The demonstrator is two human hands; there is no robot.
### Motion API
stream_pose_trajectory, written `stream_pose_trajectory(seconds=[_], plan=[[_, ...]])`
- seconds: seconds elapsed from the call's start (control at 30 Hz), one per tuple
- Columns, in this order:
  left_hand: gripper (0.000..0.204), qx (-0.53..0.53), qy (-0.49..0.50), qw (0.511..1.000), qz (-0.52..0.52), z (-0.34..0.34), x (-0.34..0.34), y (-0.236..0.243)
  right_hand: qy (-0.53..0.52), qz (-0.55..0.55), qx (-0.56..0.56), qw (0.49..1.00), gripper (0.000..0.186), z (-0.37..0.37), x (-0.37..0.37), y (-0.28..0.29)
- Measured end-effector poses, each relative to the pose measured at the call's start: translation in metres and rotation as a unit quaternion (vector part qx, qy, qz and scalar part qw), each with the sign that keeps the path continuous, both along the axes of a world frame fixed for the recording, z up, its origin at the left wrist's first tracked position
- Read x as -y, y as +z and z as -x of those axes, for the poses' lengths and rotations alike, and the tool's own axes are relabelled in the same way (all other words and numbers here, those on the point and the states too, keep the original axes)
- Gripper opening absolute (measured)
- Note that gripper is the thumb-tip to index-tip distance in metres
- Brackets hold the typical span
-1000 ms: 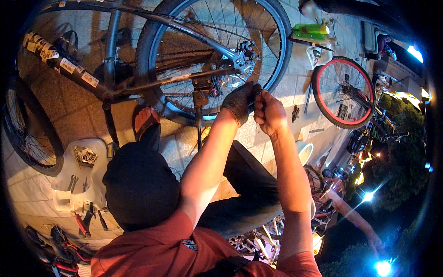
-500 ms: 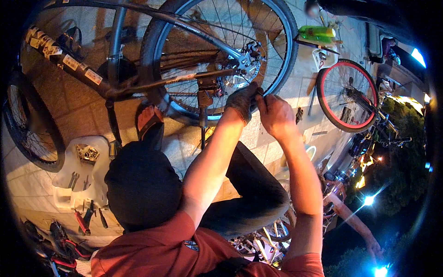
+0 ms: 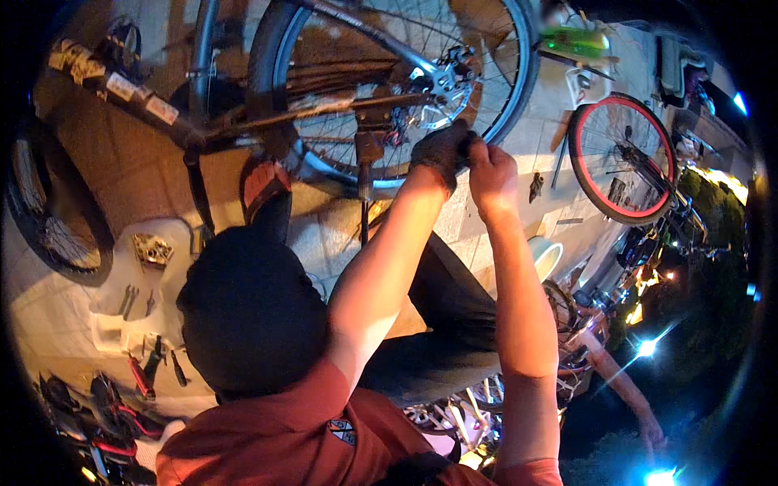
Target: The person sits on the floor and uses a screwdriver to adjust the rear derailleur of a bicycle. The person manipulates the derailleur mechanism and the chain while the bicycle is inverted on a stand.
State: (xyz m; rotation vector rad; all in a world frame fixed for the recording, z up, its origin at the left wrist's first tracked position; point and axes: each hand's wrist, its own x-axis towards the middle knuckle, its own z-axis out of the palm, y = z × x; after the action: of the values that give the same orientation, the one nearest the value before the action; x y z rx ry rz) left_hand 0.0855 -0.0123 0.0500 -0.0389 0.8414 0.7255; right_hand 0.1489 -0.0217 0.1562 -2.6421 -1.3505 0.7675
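Note:
My left hand (image 3: 439, 152), in a dark fingerless glove, is closed at the lower right part of a bicycle's rear wheel (image 3: 515, 97), below the disc-brake hub (image 3: 442, 81). My bare right hand (image 3: 493, 170) meets it there, fingers curled and thumb against the left fingertips. Both close around something small and dark, which the fingers hide. The dark bicycle frame (image 3: 203, 57), with stickers on one tube, lies across the upper left, above my bent legs in black trousers.
At left lie a white plastic tray (image 3: 109, 328) with wrenches and a red-handled tool (image 3: 139, 373). At right are a green bottle (image 3: 571, 42), a bicycle with a red-rimmed wheel (image 3: 583, 158) and a white basin (image 3: 547, 259). Another arm (image 3: 620, 385) shows at lower right, among bicycles and lamps.
The view has shifted, putting wheel and hands higher in the picture. My hands stay together at the rim; my right hand has turned slightly, its thumb more upright.

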Motion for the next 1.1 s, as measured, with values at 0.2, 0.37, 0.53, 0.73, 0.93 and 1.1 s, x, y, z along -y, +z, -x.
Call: stream_pose_trajectory(seconds=[0.2, 0.37, 0.53, 0.73, 0.93, 1.1], plan=[[0.042, 0.135, -0.008, 0.986, 0.099, -0.019, 0.014, -0.006, 0.082, 0.028, 0.052, 0.995, 0.042, 0.006, -0.013, 0.041], [0.046, -0.580, 0.052, 0.809, -0.079, -0.012, 0.054, -0.039, 0.040, 0.005, 0.015, 0.999, 0.044, 0.016, 0.019, 0.083], [0.059, -0.698, -0.189, 0.664, -0.191, 0.021, 0.065, -0.020, -0.030, 0.019, -0.044, 0.998, 0.048, 0.011, 0.079, 0.097], [0.050, -0.596, -0.254, 0.754, -0.107, 0.045, 0.069, -0.091, -0.080, -0.001, -0.091, 0.993, 0.043, 0.000, 0.100, 0.074], [0.047, -0.573, -0.434, 0.640, -0.273, 0.035, 0.081, -0.065, -0.008, 0.009, -0.043, 0.999, 0.034, -0.027, 0.098, 0.056], [0.046, -0.543, -0.536, 0.406, -0.503, 0.025, 0.075, -0.108, 0.052, 0.097, -0.010, 0.994, 0.034, -0.008, 0.049, 0.116]])
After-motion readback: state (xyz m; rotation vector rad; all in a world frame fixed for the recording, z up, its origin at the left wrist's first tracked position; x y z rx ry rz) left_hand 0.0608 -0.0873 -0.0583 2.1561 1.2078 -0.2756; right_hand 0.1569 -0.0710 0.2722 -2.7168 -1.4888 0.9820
